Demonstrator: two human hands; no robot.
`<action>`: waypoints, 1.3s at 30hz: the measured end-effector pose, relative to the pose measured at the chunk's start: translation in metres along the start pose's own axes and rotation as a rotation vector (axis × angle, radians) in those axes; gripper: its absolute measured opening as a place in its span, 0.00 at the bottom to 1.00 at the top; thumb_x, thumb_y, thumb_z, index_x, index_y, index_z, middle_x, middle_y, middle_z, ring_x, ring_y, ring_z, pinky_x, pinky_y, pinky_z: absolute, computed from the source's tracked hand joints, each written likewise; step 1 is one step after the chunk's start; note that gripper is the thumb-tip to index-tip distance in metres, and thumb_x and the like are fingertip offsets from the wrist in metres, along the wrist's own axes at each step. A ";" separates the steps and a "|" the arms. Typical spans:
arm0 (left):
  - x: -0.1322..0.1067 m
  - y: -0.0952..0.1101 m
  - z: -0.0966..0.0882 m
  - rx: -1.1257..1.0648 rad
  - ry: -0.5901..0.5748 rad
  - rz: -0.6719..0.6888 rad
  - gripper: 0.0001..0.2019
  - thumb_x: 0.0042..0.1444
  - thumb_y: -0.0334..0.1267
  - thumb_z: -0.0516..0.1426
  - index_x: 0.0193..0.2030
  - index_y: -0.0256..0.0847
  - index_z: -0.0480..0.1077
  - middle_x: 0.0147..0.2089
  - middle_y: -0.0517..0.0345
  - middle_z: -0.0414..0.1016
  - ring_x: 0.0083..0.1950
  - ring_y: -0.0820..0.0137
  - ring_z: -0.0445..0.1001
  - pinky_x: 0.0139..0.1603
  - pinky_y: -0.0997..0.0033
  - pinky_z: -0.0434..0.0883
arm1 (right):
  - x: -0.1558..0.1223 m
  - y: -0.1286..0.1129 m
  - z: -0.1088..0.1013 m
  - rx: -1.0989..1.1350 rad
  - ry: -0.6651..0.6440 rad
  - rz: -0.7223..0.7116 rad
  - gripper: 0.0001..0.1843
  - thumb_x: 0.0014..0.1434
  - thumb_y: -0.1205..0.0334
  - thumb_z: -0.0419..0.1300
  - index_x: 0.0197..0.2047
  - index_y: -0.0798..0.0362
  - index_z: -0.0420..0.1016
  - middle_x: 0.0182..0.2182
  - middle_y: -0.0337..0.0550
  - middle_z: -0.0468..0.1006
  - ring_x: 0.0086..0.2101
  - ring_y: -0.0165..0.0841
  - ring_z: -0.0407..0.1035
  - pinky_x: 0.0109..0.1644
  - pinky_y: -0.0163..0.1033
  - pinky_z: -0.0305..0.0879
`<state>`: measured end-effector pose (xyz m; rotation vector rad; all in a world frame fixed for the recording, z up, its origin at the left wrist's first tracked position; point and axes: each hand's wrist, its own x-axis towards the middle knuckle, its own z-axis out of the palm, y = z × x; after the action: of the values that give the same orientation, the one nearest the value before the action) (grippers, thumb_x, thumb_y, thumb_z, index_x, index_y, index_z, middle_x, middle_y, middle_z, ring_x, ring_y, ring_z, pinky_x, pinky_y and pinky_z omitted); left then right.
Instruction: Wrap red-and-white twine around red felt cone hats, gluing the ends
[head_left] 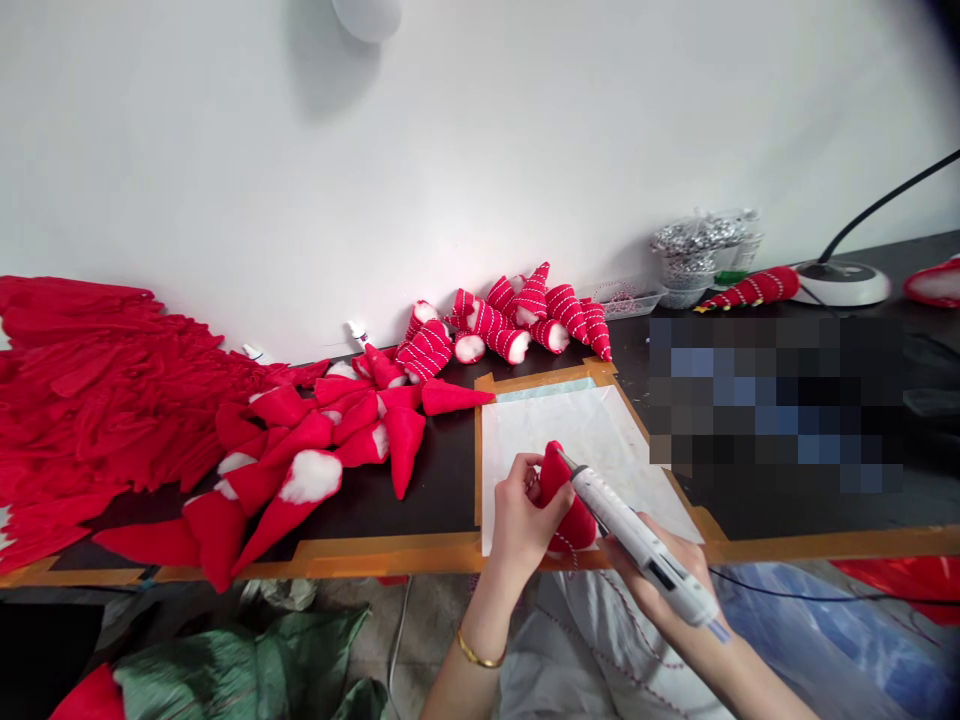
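My left hand [529,520] pinches a stuffed red felt cone [574,522] above a white sheet [517,430] taped to the table. A red-and-white twisted cord [574,560] trails from the cone over my lap; part of it shows at my left fingers. My right hand [664,560] is wrapped round a white hot glue pen [637,545] with a dark cable. The pen's metal nozzle points up and left, at or very near the side of the cone. I cannot tell whether it touches. Some of my right fingers are hidden behind the pen.
Stuffed red cones [300,440] lie left, beside a heap of red felt pieces [112,390]. Cord-wrapped cones [510,315] are piled by the wall. At back right stand plastic tubs of silvery material [697,250], a wrapped cone [754,290] and a white lamp base [844,283].
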<state>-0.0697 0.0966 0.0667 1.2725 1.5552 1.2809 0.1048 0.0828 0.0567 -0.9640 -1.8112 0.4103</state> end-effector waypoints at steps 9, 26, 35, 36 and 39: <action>0.001 -0.001 0.000 0.001 0.006 0.007 0.14 0.54 0.42 0.64 0.42 0.42 0.67 0.27 0.67 0.68 0.28 0.73 0.65 0.28 0.76 0.60 | 0.001 -0.001 0.001 0.007 -0.010 0.002 0.17 0.66 0.57 0.57 0.25 0.48 0.63 0.16 0.31 0.67 0.13 0.27 0.62 0.16 0.31 0.59; -0.006 0.004 0.013 -0.204 -0.081 0.040 0.15 0.68 0.49 0.54 0.51 0.41 0.69 0.36 0.58 0.72 0.37 0.69 0.69 0.40 0.71 0.66 | 0.008 0.033 0.042 0.615 -0.028 0.682 0.31 0.47 0.50 0.74 0.53 0.52 0.76 0.47 0.49 0.84 0.46 0.48 0.79 0.54 0.51 0.74; 0.006 -0.003 -0.005 -0.634 -0.076 -0.115 0.13 0.60 0.45 0.60 0.37 0.42 0.60 0.25 0.68 0.58 0.27 0.77 0.58 0.30 0.77 0.58 | 0.013 0.029 0.033 0.603 0.096 0.819 0.27 0.39 0.47 0.75 0.41 0.51 0.78 0.38 0.47 0.85 0.40 0.48 0.79 0.49 0.51 0.76; 0.005 0.003 -0.010 -0.672 -0.112 -0.136 0.14 0.59 0.45 0.62 0.38 0.42 0.61 0.27 0.67 0.60 0.28 0.77 0.59 0.32 0.77 0.59 | 0.013 0.028 0.032 0.596 0.105 0.819 0.27 0.39 0.48 0.75 0.40 0.51 0.78 0.37 0.47 0.85 0.40 0.48 0.79 0.48 0.50 0.76; 0.003 0.024 -0.024 -0.791 -0.238 -0.267 0.18 0.55 0.43 0.67 0.39 0.42 0.61 0.28 0.68 0.62 0.27 0.80 0.59 0.32 0.78 0.61 | 0.013 0.029 0.032 0.616 0.090 0.806 0.26 0.40 0.48 0.75 0.41 0.50 0.78 0.38 0.46 0.85 0.41 0.47 0.79 0.50 0.49 0.76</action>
<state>-0.0871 0.0937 0.0951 0.6504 0.8601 1.3123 0.0867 0.1153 0.0323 -1.1897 -1.0271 1.3060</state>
